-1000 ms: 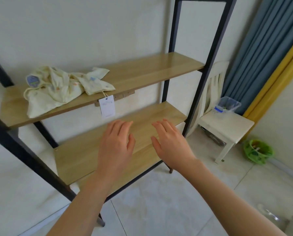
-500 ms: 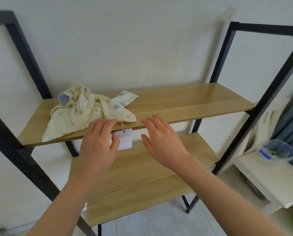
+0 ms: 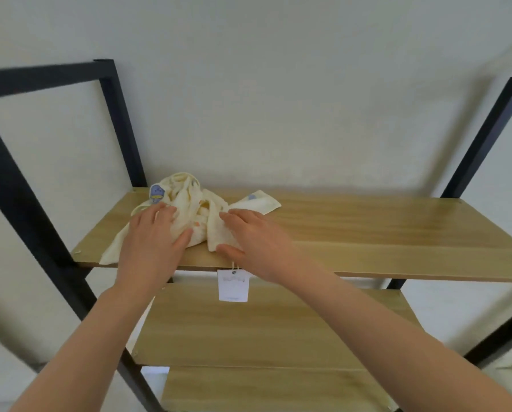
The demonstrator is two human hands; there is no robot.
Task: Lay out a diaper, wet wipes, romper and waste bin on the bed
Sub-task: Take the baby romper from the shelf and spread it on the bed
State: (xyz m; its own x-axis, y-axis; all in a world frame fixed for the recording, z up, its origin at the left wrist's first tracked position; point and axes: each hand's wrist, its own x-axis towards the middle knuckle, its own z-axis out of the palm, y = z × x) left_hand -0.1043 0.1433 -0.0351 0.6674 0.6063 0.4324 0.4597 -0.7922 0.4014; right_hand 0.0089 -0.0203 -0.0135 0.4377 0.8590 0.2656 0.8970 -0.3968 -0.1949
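Observation:
A crumpled cream romper [image 3: 196,212] with small coloured prints and a blue patch lies on the left part of the top wooden shelf [image 3: 368,230]. Its white paper tag [image 3: 233,285] hangs over the shelf's front edge. My left hand [image 3: 153,242] rests flat on the romper's left side, fingers spread. My right hand [image 3: 254,242] lies on its right side, fingers and thumb apart over the cloth. Neither hand has closed on the fabric. No diaper, wet wipes or waste bin is in view.
The shelf unit has a black metal frame [image 3: 121,126] with uprights at both sides and stands against a plain white wall. A lower wooden shelf [image 3: 263,328] sits below, and another board beneath it.
Both hands have moved up and forward from in front of the lower shelf onto the romper. The view has risen and turned left, so the chair and curtain are out of frame.

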